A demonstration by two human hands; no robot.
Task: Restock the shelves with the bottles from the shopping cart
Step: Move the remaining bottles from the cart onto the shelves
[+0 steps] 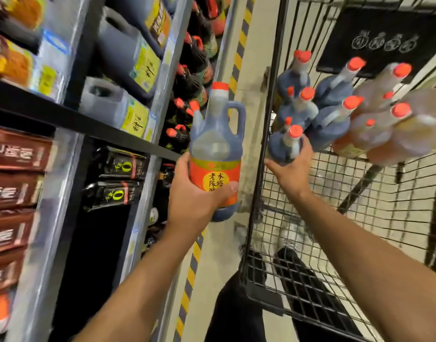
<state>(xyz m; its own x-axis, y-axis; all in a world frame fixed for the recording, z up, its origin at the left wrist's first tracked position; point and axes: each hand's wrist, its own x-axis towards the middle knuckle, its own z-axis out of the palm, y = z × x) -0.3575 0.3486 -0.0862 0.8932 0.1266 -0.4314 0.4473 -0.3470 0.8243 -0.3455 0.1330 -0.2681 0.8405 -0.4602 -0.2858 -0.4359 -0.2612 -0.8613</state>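
Note:
My left hand grips a dark vinegar bottle with an orange cap, a side handle and an orange label, holding it upright in the aisle between the shelves and the cart. My right hand is inside the wire shopping cart, wrapped around the lower body of another dark bottle with an orange cap. Behind it stand several more dark bottles and several pale amber bottles. Rows of matching dark bottles fill the shelf at the left.
Large dark jugs with yellow labels sit on upper shelves, black cartons and brown boxes lower down. A black shelf edge juts toward me. Yellow-black floor tape runs along the shelf base. My legs and shoes show beneath the cart.

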